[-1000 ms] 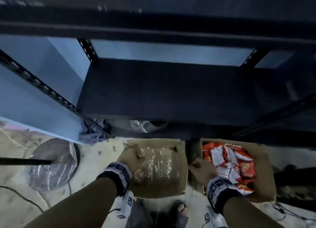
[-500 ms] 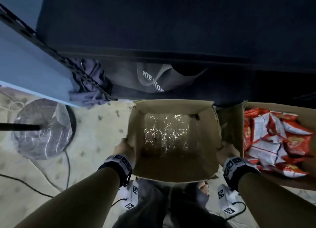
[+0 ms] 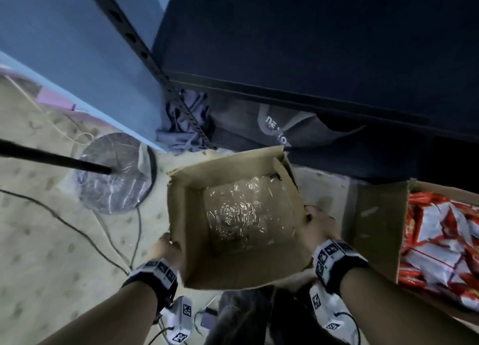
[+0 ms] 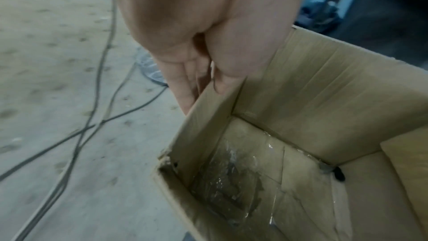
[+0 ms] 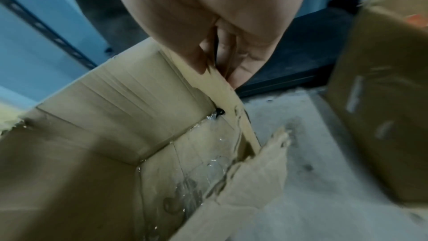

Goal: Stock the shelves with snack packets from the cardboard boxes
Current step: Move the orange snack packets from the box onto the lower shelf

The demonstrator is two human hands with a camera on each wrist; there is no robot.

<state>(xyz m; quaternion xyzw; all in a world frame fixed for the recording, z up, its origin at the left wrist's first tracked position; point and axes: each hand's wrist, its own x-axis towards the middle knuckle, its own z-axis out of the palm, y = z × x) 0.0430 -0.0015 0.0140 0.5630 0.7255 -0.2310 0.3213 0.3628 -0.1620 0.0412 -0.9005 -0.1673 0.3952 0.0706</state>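
One dark shelf unit stands behind two cardboard boxes. The empty box sits before it, its side walls pinched by the left hand and right hand. The second box, just right, holds many red-and-white snack packets.

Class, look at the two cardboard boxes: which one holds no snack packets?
The box gripped by both hands: left hand, right hand. Inside is only clear plastic film. The other box, to its right, is full of red-and-white packets.
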